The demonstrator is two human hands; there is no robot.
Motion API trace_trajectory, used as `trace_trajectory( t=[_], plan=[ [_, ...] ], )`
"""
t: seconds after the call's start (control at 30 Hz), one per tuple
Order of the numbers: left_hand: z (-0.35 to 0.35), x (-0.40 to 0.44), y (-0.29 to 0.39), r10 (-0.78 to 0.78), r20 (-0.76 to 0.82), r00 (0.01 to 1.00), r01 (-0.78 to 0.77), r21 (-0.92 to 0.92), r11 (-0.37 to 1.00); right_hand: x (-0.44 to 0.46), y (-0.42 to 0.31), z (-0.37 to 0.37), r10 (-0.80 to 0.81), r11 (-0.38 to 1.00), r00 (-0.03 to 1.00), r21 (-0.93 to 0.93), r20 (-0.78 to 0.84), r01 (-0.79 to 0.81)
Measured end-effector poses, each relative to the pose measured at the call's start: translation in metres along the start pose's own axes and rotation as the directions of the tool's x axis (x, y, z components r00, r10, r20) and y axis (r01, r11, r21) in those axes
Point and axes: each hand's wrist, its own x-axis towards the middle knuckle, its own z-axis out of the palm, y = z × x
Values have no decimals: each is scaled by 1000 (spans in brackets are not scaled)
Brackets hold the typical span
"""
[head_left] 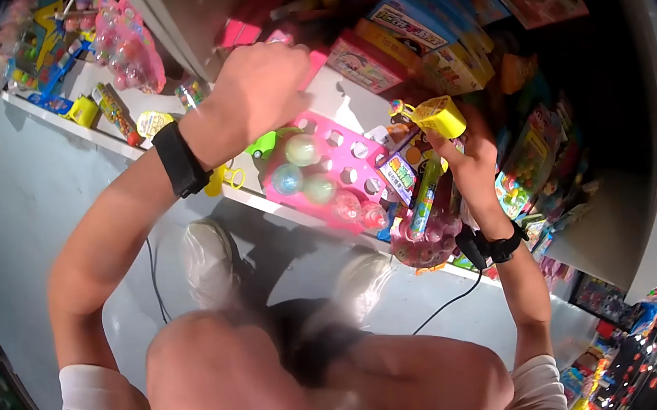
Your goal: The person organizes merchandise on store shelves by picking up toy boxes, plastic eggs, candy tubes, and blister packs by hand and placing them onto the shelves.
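Note:
My right hand [473, 154] is closed on a small yellow tub-shaped item [440, 117], held above the shelf's right part. Under it stand a green candy tube [425, 194] and a small purple-edged box [398, 177]. My left hand [267, 84] reaches over the shelf with its back towards me. Its fingers are hidden and slightly blurred, so I cannot see what they hold. Below the left hand lies a pink tray with round holes [333, 132], with several clear and coloured balls [302, 149] along its near side. A green toy car [261, 146] sits beside it.
Colourful boxes [364, 63] stand at the back of the shelf. On the left are a candy tube [114, 113], a yellow toy [83, 111] and a pink pack of balls [126, 45]. A grey upright panel [171, 27] divides the shelf. A black cable [449, 302] hangs from my right wrist.

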Motion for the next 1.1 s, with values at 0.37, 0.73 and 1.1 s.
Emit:
trace_trajectory(
  t=[0.37, 0.73, 1.1],
  plan=[
    [-17, 24, -10, 111, -135, 985, -152, -345, 926, -33, -1, -1, 121, 972, 990, 209, -75, -103],
    [20, 33, 2, 267, -41, 963, -266, -303, 915, -20, -5, -17, 196, 761, 960, 587, 199, -277],
    [19, 16, 16, 49, -22, 999, -45, -843, 536, -15, -22, 33, 271, 303, 872, 824, 407, -478]
  ],
)
